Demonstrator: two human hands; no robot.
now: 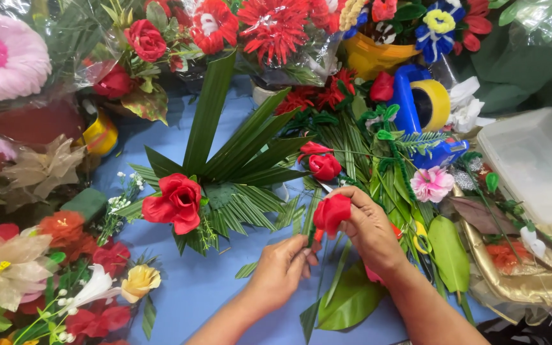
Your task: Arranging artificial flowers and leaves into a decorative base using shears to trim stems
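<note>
Blue table (199,294) w/ flowers: both hands closed, right hand (368,227) pinching red rose (331,213), left hand (280,271) gripping its stem.

Landmark: large red rose (176,203) on its palm-leaf fan (237,156). Bare blue surface (193,291) below the rose; open lane from the near edge. Left of the rose: loose flower heap (65,268), green foam block (85,203). Behind: wrapped bouquets (276,32). Right: leaf-and-stem tangle (378,166), tape dispenser (423,108), plastic box (538,160), gold tray (519,281).
</note>
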